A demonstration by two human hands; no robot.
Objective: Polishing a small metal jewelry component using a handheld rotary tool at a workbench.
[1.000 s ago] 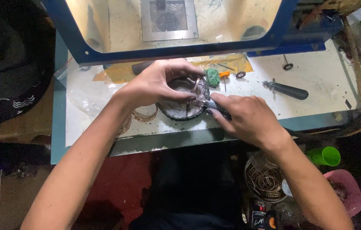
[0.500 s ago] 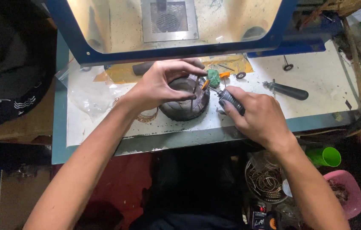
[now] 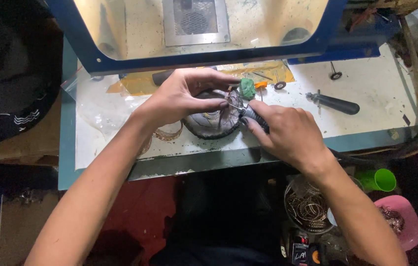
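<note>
My left hand rests over a round dark pad on the white bench top, its thumb and fingertips pinching a small thin piece at the pad's right edge. My right hand grips a dark rotary handpiece like a pen, its thin metal tip pointing at the spot between my left fingertips. A small green block lies just beyond the tip.
A blue-framed box with a clear window and metal grille stands behind. A black-handled tool and a small wheel bit lie at the right. Below the bench are a bowl of metal rings, a green cup and a pink bowl.
My right hand has shifted slightly right and up with the handpiece, and its tip now meets my left fingertips at the pad's right edge. My left hand stays on the pad.
</note>
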